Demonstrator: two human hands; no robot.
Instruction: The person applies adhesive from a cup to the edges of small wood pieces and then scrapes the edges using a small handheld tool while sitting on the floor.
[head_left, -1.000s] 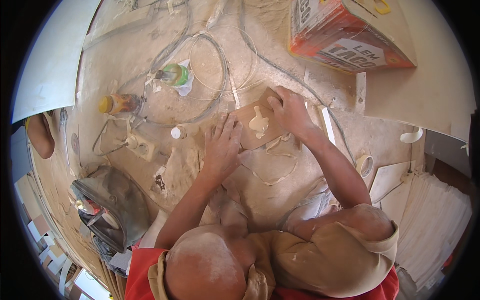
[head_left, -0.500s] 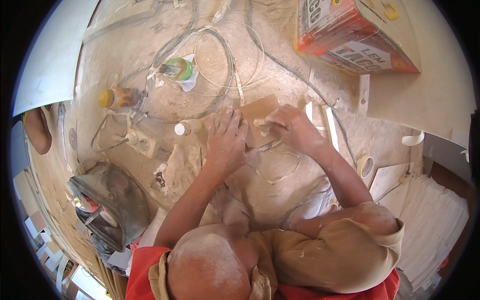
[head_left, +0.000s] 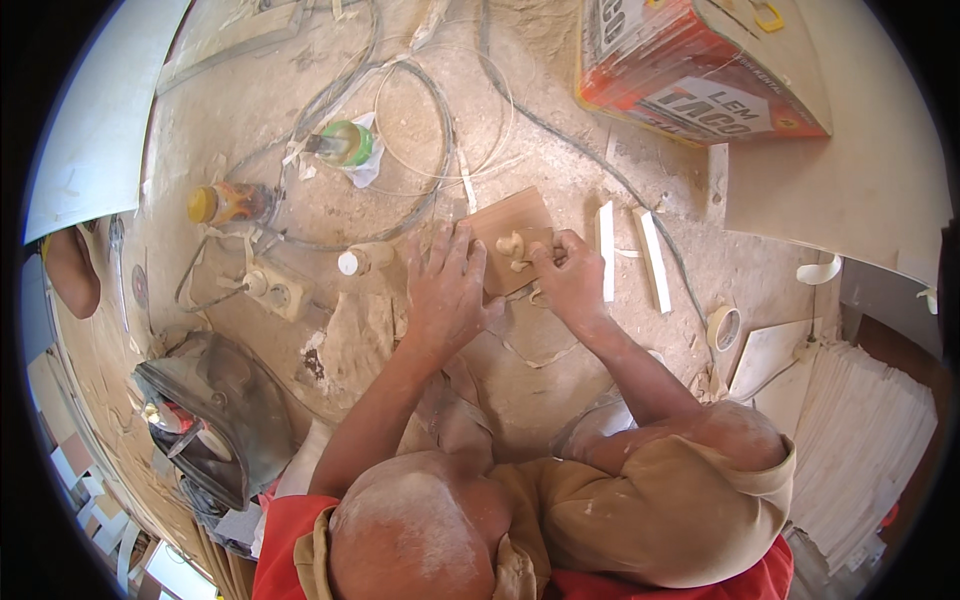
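From my remote view, the brown board (head_left: 513, 211) lies on the floor (head_left: 565, 170) between both hands, cream paste (head_left: 510, 246) on it. Left hand (head_left: 446, 290): flat, fingers slightly parted, at its left edge, grasping nothing. Right hand (head_left: 574, 285): curled beside the paste; I can't tell what it pinches.

A brown board (head_left: 505, 212) lies aslant on the dusty floor (head_left: 235, 105), bearing lumpy cream paste (head_left: 511, 245).
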